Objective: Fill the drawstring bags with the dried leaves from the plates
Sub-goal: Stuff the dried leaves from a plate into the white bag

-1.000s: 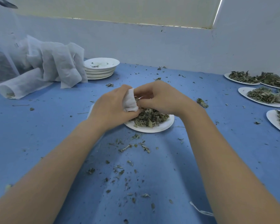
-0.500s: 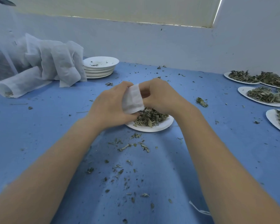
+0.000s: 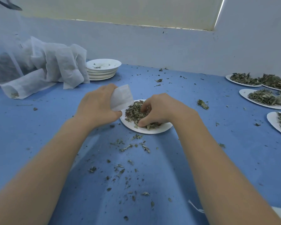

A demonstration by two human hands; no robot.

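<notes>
A white plate (image 3: 154,129) with a heap of dried leaves (image 3: 134,112) lies on the blue table in front of me. My left hand (image 3: 97,105) grips a small white drawstring bag (image 3: 121,97) just left of the plate, the bag standing up above its rim. My right hand (image 3: 159,110) is down on the plate, fingers and thumb curled round a clump of the dried leaves. Whether the bag holds leaves cannot be seen.
Filled white bags (image 3: 55,65) lie piled at the back left, beside a stack of white plates (image 3: 103,69). Several plates of leaves (image 3: 263,99) line the right edge. Loose leaf bits (image 3: 130,148) litter the blue table (image 3: 217,143). A wall runs behind.
My right hand has left the bag and dropped onto the plate, closing on leaves. My left hand has moved left and tilted the bag more upright.
</notes>
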